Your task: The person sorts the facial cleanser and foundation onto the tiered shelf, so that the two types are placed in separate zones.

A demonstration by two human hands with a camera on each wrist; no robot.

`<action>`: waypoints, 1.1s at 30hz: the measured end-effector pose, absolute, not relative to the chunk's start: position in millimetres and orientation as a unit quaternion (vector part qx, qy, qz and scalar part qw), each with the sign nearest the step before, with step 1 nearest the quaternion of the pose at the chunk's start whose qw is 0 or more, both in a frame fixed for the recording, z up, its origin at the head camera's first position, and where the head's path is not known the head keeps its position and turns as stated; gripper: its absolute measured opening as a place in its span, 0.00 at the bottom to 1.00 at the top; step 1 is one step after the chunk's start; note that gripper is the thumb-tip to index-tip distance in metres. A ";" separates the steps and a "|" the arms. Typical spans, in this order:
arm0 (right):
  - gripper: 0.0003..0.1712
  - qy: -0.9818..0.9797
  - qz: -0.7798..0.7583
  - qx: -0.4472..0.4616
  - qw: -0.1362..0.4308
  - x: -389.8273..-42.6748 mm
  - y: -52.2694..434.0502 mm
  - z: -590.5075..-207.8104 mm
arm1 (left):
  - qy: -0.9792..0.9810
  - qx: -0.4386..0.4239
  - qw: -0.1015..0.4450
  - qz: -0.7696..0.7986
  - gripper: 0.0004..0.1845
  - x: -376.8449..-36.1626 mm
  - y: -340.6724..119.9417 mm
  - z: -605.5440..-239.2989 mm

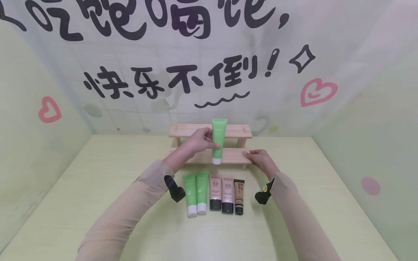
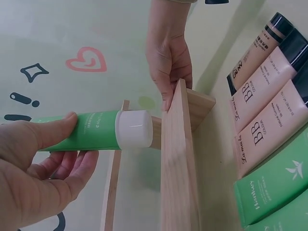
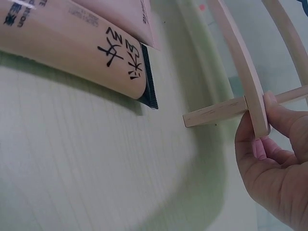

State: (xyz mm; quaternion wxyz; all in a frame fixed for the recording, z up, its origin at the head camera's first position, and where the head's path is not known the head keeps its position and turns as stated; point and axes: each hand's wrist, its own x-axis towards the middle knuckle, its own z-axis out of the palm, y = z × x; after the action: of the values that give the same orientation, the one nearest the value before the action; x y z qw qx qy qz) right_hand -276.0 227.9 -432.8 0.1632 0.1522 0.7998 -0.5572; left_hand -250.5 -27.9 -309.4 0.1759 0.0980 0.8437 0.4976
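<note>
My left hand pinches a green tube between thumb and fingers. In the head view the tube is upright, white cap down, in front of the two-tier wooden rack. With thumb and fingers my right hand grips the right end of the rack's lower board. Before the rack lie two green tubes, two pink BB cream tubes with black caps, and a smaller tan tube at the right end of the row.
A pale wood-grain table carries everything. Behind the rack stands a printed backdrop with black lettering and pink hearts. Pale panels rise at both sides. A dark wrist camera sits on each cuff.
</note>
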 end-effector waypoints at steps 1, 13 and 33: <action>0.41 0.801 -0.555 0.153 0.163 -274.7 227.1 -431.1 | 0.842 0.099 0.174 0.500 0.27 -251.4 -27.1 -308.2; 0.33 0.801 -0.553 0.167 0.157 -256.9 213.0 -407.4 | 0.846 0.103 0.150 0.502 0.28 -262.3 -20.3 -299.9; 0.34 0.801 -0.552 0.174 0.155 -257.1 215.2 -410.3 | 0.816 0.096 0.125 0.556 0.27 -284.2 -5.2 -292.9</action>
State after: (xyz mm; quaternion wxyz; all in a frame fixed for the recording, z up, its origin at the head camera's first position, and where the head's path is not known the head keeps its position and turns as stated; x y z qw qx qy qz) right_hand -257.1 215.2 -410.3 0.1546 0.1737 0.8008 -0.5520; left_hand -284.2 -5.2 -292.9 0.1251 0.0963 0.8161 0.5559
